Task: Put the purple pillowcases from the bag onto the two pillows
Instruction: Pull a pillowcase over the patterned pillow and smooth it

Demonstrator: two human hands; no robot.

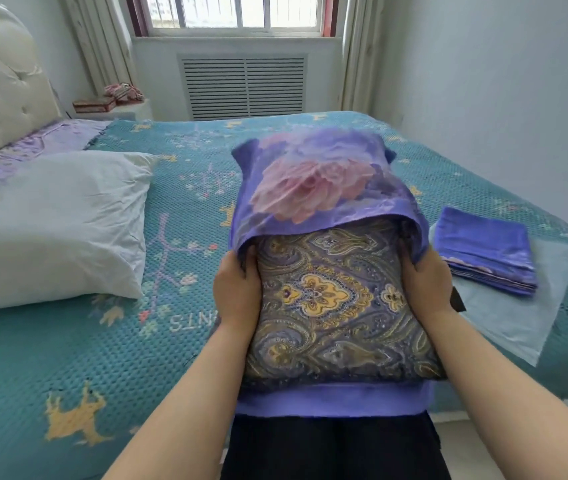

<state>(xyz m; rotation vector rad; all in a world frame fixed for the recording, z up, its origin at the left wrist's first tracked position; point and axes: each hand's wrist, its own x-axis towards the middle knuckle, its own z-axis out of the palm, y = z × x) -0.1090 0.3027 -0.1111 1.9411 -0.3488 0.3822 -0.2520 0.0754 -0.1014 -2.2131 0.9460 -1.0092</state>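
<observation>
Paisley pillow (pixel 338 306), centre, half inside purple pillowcase (pixel 313 181); left hand (pixel 237 289) and right hand (pixel 424 282) grip pillowcase's opening edges; folded pillowcase (pixel 487 251) on bag (pixel 518 317) at 3 o'clock; white pillow (pixel 54 223) at 9 o'clock.

Bed (pixel 68 358): white pillow (pixel 50 223), folded pillowcase (pixel 487 251)

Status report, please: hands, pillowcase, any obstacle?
Left hand and right hand grip purple pillowcase, half over patterned pillow. White pillow bare. No obstacle seen.
</observation>
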